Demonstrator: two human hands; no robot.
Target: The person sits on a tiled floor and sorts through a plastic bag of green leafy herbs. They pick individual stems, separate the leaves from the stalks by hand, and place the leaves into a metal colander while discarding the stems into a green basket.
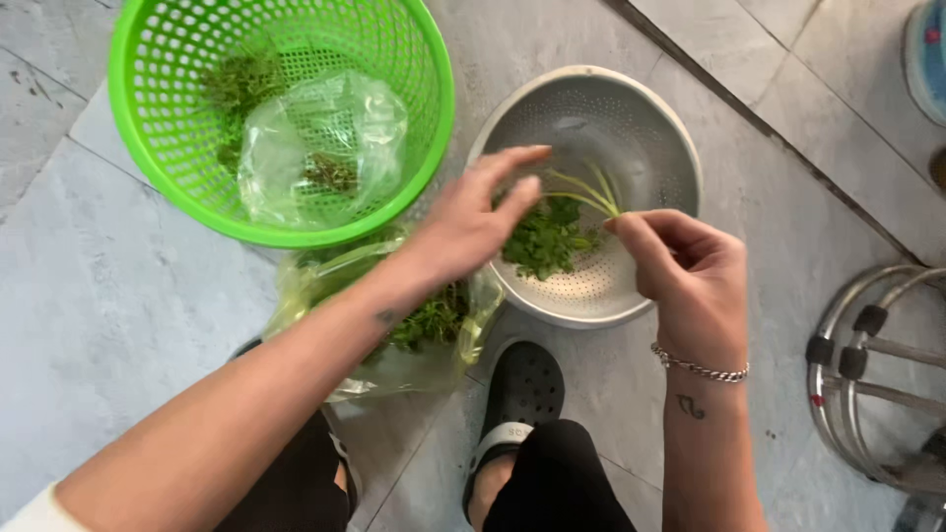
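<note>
My right hand (690, 276) pinches the pale stems of a bunch of green herbs (552, 232) over a metal colander (670, 148) on the floor. The leafy ends rest inside the colander. My left hand (473, 217) hovers at the colander's left rim with fingers spread, touching the herb leaves. Whether it grips any of them I cannot tell. A bracelet sits on my right wrist.
A green plastic basket (158, 148) at the top left holds a clear plastic bag (325, 148) and some greens. Another plastic bag of herbs (424, 335) lies under my left forearm. My foot in a dark clog (522, 394) is below the colander. Metal stool legs (867, 345) stand at the right.
</note>
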